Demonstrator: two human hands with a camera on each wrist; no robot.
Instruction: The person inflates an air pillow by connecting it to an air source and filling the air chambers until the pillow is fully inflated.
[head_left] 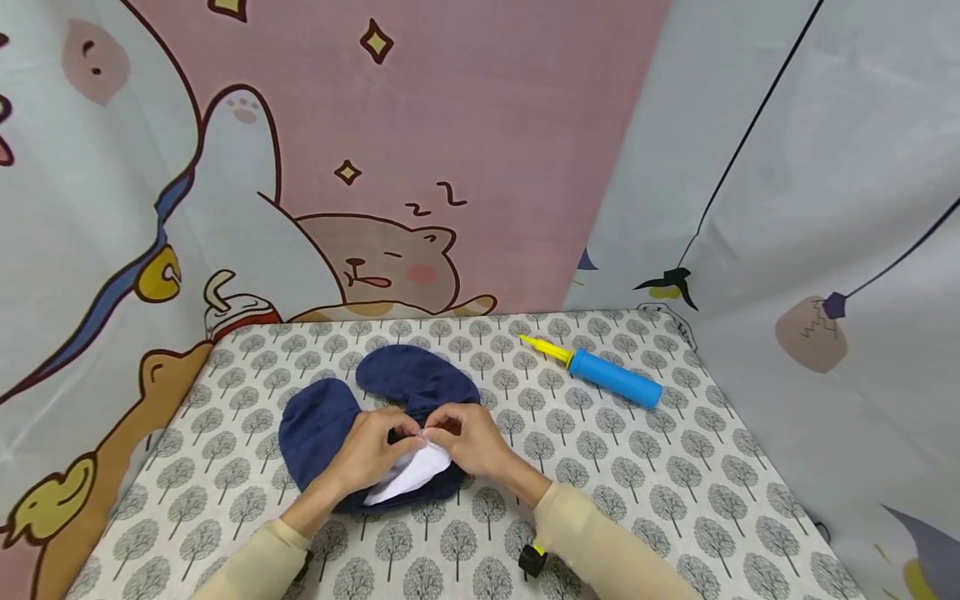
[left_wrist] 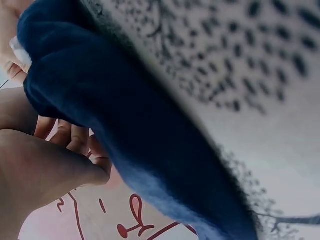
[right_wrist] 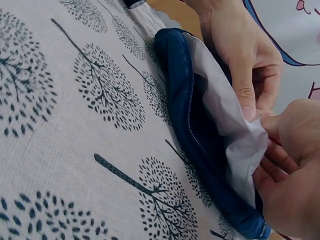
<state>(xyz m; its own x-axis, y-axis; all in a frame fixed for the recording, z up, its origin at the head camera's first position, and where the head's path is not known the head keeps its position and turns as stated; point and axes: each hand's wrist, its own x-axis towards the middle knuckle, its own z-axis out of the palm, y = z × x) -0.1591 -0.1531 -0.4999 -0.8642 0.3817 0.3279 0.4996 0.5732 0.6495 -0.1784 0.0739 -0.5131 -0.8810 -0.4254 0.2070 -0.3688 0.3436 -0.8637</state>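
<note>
A navy blue, curved neck pillow cover (head_left: pixel 318 421) lies on the table, its two rounded lobes pointing away. Out of its zipped opening, edged by a zip (right_wrist: pixel 190 112), comes thin white material (right_wrist: pixel 220 100). My left hand (head_left: pixel 367 450) pinches this white material between thumb and fingertips. Close against it, my right hand (head_left: pixel 476 442) pinches the same piece, fingertips of both hands nearly meeting. In the left wrist view the navy fabric (left_wrist: pixel 135 115) covers much of the frame and hides part of the fingers.
A blue hand pump (head_left: pixel 615 379) with a yellow nozzle lies at the back right. The tree-print cloth (head_left: pixel 592 450) covers the table. Cartoon-print curtains (head_left: pixel 525 167) stand behind and at both sides. A small black and yellow item (head_left: pixel 532 560) shows by the right sleeve.
</note>
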